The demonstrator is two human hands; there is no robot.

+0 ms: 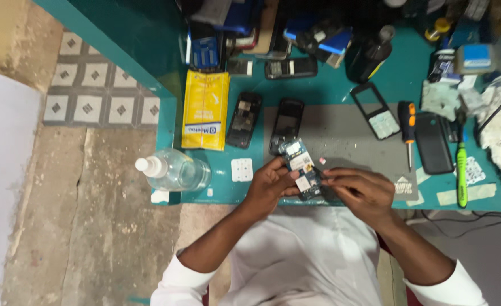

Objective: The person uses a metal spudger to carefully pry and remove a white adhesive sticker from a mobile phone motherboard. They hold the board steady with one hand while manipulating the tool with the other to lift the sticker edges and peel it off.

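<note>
Both hands, my left hand [267, 184] and right hand [359, 190], pinch the small blue-green phone circuit board [300, 167] over the teal bench's [330, 85] near edge; I judge a slip would drop it into my lap.

Bare grey mat [341, 133] beyond the hands, flanked by phone shell [286, 124] and screwdriver [408, 130]

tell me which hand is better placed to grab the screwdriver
Right. The right hand is nearer the screwdriver, which lies up and to its right; the left hand sits across the circuit board.
</note>
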